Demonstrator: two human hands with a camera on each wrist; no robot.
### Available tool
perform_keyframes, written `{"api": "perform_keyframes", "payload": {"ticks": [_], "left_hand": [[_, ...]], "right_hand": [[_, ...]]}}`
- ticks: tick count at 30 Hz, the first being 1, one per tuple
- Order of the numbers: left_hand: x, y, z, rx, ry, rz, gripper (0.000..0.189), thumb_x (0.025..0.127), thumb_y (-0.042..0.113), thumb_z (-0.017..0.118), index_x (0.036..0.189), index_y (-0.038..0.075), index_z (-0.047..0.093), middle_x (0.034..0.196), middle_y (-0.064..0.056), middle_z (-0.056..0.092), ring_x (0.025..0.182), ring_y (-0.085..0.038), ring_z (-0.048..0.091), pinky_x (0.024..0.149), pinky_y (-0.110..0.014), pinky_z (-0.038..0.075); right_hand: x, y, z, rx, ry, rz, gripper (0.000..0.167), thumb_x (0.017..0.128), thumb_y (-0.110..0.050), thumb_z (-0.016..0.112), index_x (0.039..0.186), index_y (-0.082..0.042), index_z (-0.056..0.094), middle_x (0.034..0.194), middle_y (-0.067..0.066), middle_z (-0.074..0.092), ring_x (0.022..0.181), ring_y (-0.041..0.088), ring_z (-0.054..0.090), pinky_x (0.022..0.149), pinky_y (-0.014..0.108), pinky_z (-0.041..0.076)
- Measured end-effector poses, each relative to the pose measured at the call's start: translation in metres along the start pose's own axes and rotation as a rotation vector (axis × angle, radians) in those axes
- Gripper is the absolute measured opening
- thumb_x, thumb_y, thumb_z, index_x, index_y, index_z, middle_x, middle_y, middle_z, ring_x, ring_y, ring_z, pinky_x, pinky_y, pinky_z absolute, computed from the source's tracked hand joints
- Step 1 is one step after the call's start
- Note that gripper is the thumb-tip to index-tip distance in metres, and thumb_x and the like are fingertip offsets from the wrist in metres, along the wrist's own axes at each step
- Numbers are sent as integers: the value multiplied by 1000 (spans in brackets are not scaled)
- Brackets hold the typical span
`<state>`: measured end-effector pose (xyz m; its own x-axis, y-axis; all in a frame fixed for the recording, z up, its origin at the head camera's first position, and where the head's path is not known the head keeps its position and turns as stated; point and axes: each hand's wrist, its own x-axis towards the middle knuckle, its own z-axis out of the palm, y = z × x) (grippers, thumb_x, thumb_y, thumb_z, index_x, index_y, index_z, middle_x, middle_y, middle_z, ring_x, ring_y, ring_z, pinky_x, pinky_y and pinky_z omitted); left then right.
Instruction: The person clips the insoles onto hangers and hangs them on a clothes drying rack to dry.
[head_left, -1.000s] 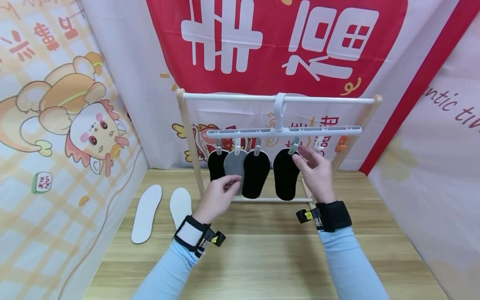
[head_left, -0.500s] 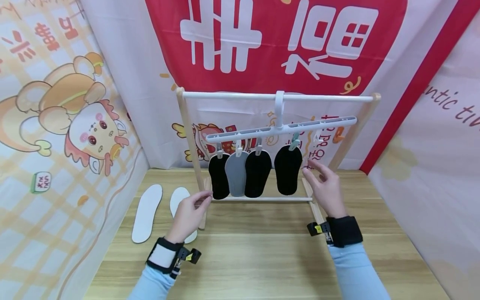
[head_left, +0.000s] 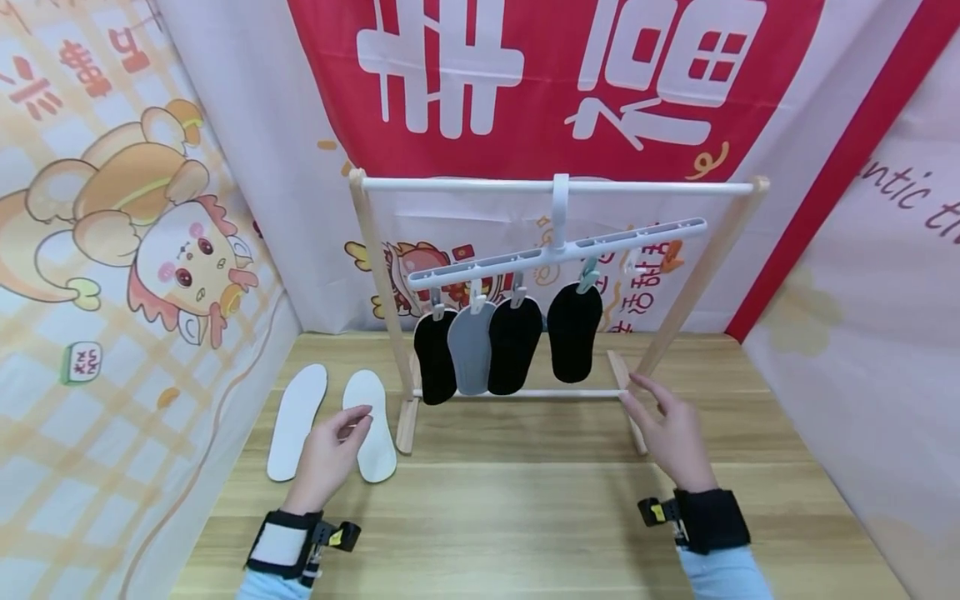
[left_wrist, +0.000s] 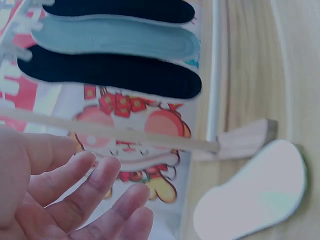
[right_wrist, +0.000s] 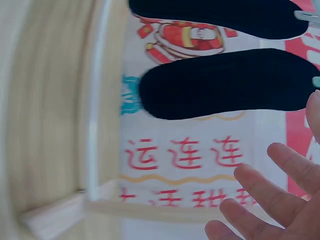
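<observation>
A white clip hanger [head_left: 555, 252] hangs from the rack's top bar, tilted with its left end lower. Clipped along it are a black insole [head_left: 435, 358], a grey insole [head_left: 471, 350], another black insole [head_left: 516, 346] and, under a teal clip [head_left: 588, 277], a further black insole [head_left: 574, 333]. My left hand [head_left: 322, 462], fingers loosely bent around nothing, is between two white insoles [head_left: 297, 425] [head_left: 377, 446], overlapping the right one in the head view. Near the rack's right foot is my right hand [head_left: 675, 437], fingers spread and holding nothing in the right wrist view.
The drying rack [head_left: 697, 283] has wooden sides and white bars, and stands on a wood-grain table [head_left: 517, 517]. An orange clip [head_left: 671, 254] is at the hanger's right. Printed cloths [head_left: 180, 375] enclose the back and sides.
Both hands have drawn back from the hanging insoles, the left toward the white insoles, the right down and outward. The right hand has left the teal clip, and the hanger has tilted left.
</observation>
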<state>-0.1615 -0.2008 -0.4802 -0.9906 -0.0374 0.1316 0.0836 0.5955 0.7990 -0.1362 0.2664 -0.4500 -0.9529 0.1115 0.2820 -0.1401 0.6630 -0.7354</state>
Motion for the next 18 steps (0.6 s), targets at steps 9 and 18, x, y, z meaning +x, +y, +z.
{"api": "perform_keyframes", "payload": {"ticks": [9,18], "left_hand": [[-12,-27,-1,14,19,-99,32,102,19,56,127,-1,64,120,-20,67,103,-34,65,89,-48,52],[-15,-43,0,69,-3,-139,35,103,20,55,130,-1,61,117,-20,67,104,-35,65,87,-49,52]], "right_hand": [[-36,30,19,-116,6,12,49,99,-32,62,137,-1,57,134,29,54,98,48,62,91,58,47],[-53,38,28,-187,-66,-9,55,97,-29,66,139,4,52,137,32,49,129,54,39,104,67,30]]}}
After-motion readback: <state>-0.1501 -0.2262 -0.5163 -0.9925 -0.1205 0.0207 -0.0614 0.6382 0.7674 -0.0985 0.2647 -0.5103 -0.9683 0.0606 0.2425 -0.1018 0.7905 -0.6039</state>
